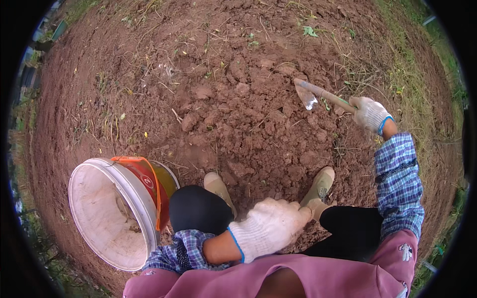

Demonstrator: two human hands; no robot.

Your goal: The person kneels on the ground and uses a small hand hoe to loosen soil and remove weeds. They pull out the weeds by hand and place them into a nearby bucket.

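My right hand (pixel 369 113), in a white knitted glove with a blue edge, grips the wooden handle of a small hoe (pixel 328 96). The metal blade hangs at the handle's far end, over or against the loose reddish-brown soil (pixel 261 111). My left hand (pixel 266 227), in a matching glove, is held before my body, above the ground between my knees. Its fingers are curled and largely turned away from view, so whether something is in them cannot be told. A plastic bucket (pixel 78 186) with an orange handle lies tilted at the left, its mouth towards me, with some soil and plant bits inside.
My boots (pixel 322 182) stand on the soil either side of the clods. Dry stems and a green leaf (pixel 309 31) lie farther ahead. A grassy strip (pixel 413 82) runs along the right, and more plants edge the ground at the left.
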